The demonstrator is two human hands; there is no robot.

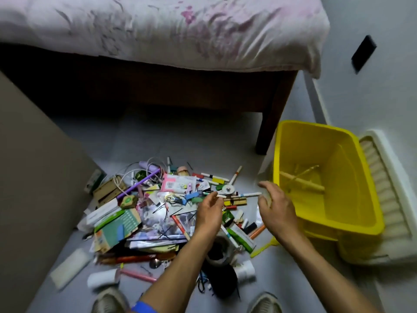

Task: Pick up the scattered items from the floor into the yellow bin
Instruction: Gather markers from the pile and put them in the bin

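Your left hand pinches a white pen over the pile; your right hand hangs loosely spread beside the yellow bin.

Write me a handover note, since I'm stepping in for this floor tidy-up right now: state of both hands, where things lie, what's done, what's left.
Left hand: pinches a thin white marker pen over the heap.
Right hand: open, fingers relaxed, holding nothing, beside the yellow plastic bin.
Bin: stands on the floor at the right, by the wooden bed leg; it holds only a wooden stick and a few thin pieces.
Done: very little is binned.
Left: nearly the whole heap of scattered pens, boxes, cables and cards remains on the grey floor.
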